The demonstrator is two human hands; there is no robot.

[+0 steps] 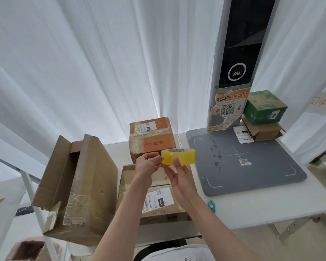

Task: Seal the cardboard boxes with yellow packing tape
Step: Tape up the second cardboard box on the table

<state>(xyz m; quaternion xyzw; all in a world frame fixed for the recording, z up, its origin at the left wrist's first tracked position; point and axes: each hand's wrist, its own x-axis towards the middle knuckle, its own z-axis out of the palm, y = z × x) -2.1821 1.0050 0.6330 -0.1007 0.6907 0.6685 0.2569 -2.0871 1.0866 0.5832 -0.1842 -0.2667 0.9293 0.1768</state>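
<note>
I hold a roll of yellow packing tape in the air above a brown cardboard box that bears a white shipping label. My right hand grips the roll from below, thumb on its front face. My left hand pinches at the roll's left edge with curled fingers. Behind the roll stands an orange cardboard box wrapped in old tape. A large brown box with its flaps open sits at the left.
A grey scanning platform with a tall kiosk column fills the table's right side. Green and brown boxes are stacked behind it. A small teal cutter lies near the white table's front. White curtains hang behind.
</note>
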